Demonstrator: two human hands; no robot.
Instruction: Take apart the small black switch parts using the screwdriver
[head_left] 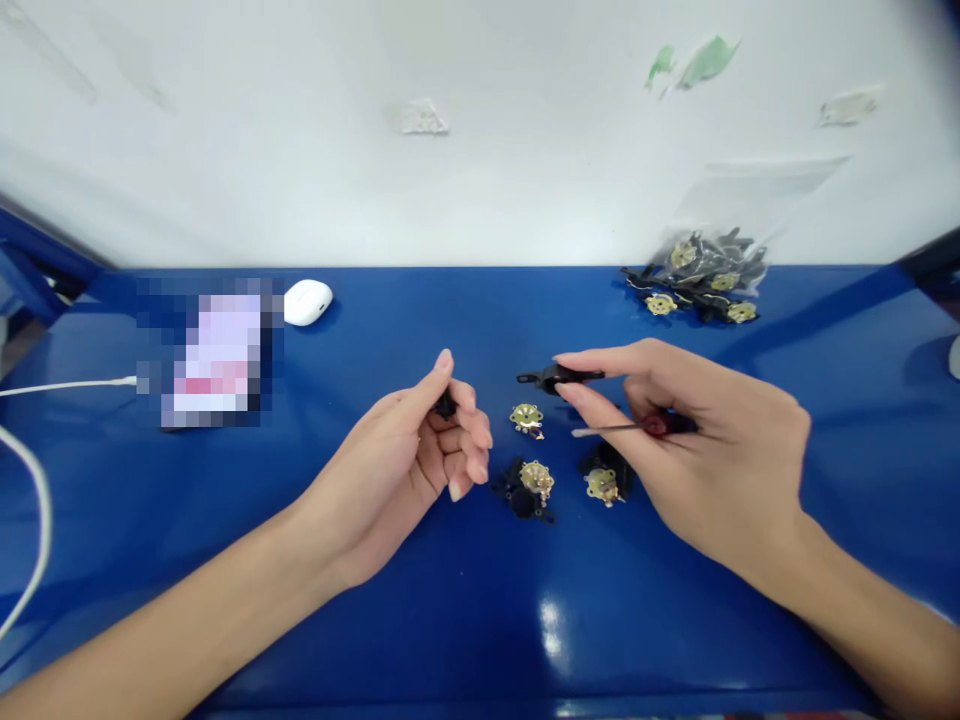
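Between the thumb and index finger of my right hand (697, 450) is a black plastic part (555, 378) with thin arms on both sides. That hand also keeps a screwdriver (654, 426) against its palm, the metal tip pointing left. My left hand (420, 450) has its fingers curled around a small black piece (445, 404), mostly hidden by them. Under and between the hands lie a brass-coloured disc (526, 416), a black part with a brass disc (535, 480) and another such disc (602, 486) on black plastic, partly behind my right hand.
A clear bag (724, 262) and several black and brass parts (705, 300) lie at the back right of the blue table (420, 640). At left are a blurred phone (217, 360), a white case (307, 302) and a white cable (45, 500). A white wall rises behind.
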